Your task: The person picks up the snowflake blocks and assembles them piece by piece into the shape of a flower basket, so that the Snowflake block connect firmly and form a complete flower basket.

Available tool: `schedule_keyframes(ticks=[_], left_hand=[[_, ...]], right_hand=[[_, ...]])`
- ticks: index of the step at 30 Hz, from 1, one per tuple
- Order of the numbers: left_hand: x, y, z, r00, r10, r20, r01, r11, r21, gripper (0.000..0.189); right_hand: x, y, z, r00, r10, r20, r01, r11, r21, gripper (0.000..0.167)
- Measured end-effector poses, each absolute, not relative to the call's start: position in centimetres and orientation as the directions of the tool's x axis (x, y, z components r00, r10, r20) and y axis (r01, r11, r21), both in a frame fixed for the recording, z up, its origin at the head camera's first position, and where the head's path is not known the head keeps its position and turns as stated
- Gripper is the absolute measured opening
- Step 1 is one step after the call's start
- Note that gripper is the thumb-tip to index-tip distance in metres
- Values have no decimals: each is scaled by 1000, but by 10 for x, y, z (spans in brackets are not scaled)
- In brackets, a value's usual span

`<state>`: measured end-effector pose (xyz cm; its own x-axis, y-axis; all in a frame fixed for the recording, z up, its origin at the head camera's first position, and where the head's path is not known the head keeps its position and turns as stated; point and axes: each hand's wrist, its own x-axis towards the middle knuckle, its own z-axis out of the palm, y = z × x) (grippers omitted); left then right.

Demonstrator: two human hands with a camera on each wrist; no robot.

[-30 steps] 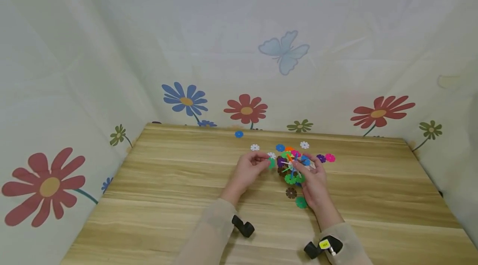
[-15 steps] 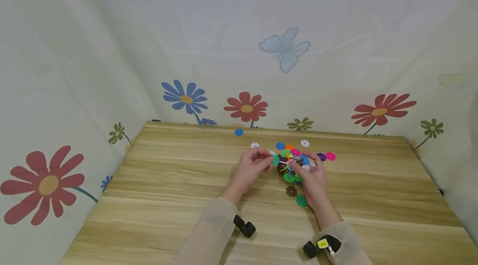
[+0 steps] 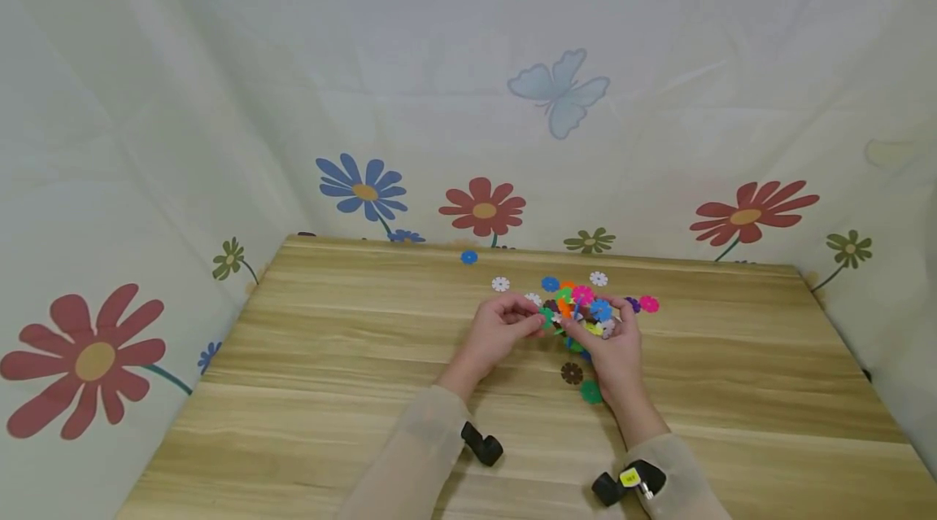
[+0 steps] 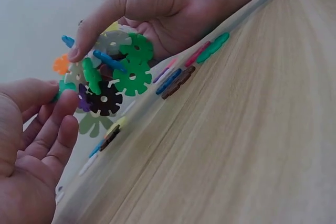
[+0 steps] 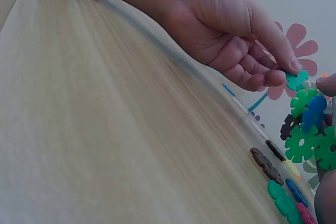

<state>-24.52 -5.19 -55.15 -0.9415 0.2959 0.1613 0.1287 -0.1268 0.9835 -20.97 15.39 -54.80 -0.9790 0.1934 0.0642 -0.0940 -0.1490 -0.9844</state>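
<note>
My left hand [image 3: 501, 329] pinches a teal-green notched flower-shaped plastic disc [image 4: 64, 88] between thumb and forefinger. Opposite it, my right hand [image 3: 616, 349] grips a ball-like cluster of interlocked discs [image 4: 132, 76], its thumb pressing on the near side. Green, dark brown, purple, blue, white and orange discs make up the cluster, standing at different angles. At the cluster's left side the teal disc meets a whitish disc; whether they are slotted together cannot be told. In the right wrist view the teal disc [image 5: 297, 80] shows at my left fingertips. Right fingers partly hide the cluster.
Loose discs lie flat on the wooden table [image 3: 329, 357]: a brown one [image 3: 572, 373] and a green one [image 3: 591, 392] near my right wrist, a pink one [image 3: 649, 304] to the right, white ones [image 3: 501, 284] and a blue one [image 3: 469, 257] farther back. A flower-printed cloth hangs behind.
My left hand has moved slightly right, bringing the teal disc up against the cluster. My right hand has turned the cluster, so pink and blue discs now face up.
</note>
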Motion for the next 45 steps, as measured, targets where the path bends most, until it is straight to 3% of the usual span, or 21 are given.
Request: schedule_keyframes(ticks=[8,15,35,40,45], left_hand=[[-246,-51,-555,-938,285,196,161,-144,977,2],[-245,-52,-554,-930,298,214,179,-141,974,7],[-243,-50,-552,-934,315,171,146,-100,984,5],[-253,-55,-556,-941,245,232,254,59,965,15],[-270,-70,-563,-947,61,316,312,415,855,20]], right_hand=[[-210,154,-548,-981,184,62,-86,-126,-988,78],[-210,155,-548,-982,170,79,-94,-83,-992,73],[-210,157,-550,-981,156,115,-123,-39,-992,73],[-210,154,-550,-982,155,109,-118,-49,-992,73],[-211,153,-552,-984,139,110,-119,-61,-991,75]])
